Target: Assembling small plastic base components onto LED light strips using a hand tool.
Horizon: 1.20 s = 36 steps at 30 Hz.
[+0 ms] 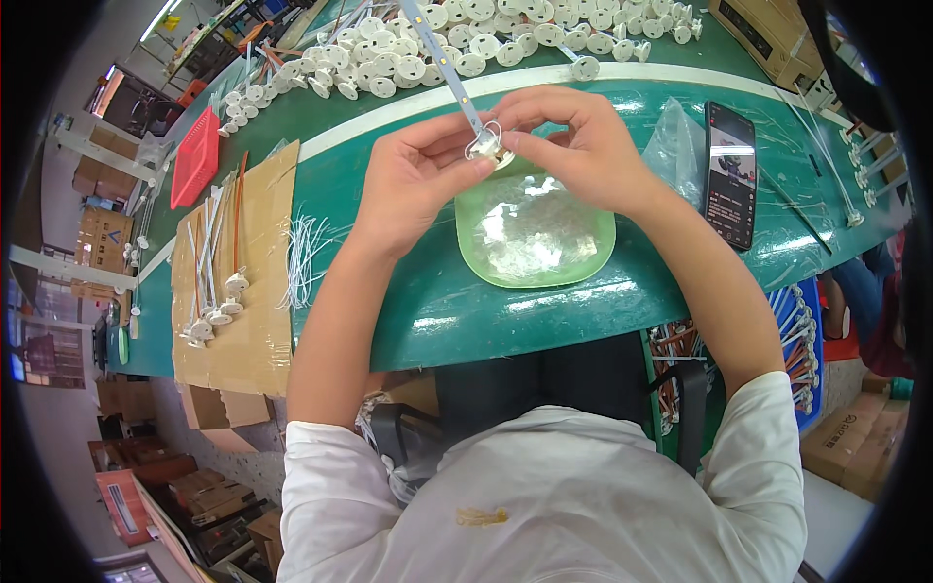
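Note:
Above the green bowl, both my hands hold the end of an LED light strip fitted with a small white round base. Thin white wires loop at this joint. My left hand pinches the base from the left, thumb against it. From the other side, my right hand closes its thumb and fingertips on the base and wires. The strip rises away from me, tilted a little left. Something clear and shiny lies in the bowl; its details are lost in glare.
Many white round-based strips crowd the far table. At left, cardboard carries more strips beside loose white wires and a red basket. A phone and plastic bag lie right. A blue crate sits lower right.

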Each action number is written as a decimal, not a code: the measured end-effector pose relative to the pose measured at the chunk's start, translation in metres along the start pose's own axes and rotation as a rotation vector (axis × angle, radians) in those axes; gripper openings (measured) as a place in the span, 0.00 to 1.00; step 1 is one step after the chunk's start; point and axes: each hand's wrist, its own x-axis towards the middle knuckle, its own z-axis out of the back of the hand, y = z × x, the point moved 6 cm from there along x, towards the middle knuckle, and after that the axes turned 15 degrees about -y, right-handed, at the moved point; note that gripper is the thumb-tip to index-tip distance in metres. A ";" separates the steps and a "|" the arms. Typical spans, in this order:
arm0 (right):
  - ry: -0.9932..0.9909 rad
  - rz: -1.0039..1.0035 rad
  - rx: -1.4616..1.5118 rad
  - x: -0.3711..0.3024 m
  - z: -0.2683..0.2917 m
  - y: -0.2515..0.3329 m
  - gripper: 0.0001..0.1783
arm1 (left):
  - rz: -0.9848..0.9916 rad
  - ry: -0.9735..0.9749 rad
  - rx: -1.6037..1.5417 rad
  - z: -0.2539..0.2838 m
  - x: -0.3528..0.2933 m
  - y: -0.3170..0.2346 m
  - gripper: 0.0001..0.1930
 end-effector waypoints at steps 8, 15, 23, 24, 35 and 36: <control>0.122 -0.125 0.243 0.001 -0.004 -0.003 0.07 | -0.026 -0.003 0.062 0.000 -0.003 -0.002 0.24; 0.160 -0.173 0.152 -0.001 -0.008 -0.015 0.08 | -0.066 0.022 0.136 -0.003 -0.003 0.000 0.21; 0.142 -0.517 0.237 -0.005 -0.007 -0.024 0.12 | -0.036 -0.005 0.077 -0.002 -0.001 0.001 0.20; 0.151 -0.589 0.324 -0.007 -0.008 -0.026 0.13 | -0.036 -0.004 0.076 -0.001 -0.001 0.001 0.20; 0.041 -0.513 0.167 -0.006 -0.002 -0.027 0.12 | -0.024 -0.047 0.073 0.002 0.002 0.005 0.19; 0.028 -0.472 0.173 -0.005 -0.001 -0.024 0.11 | -0.029 -0.048 0.073 0.002 0.001 0.004 0.19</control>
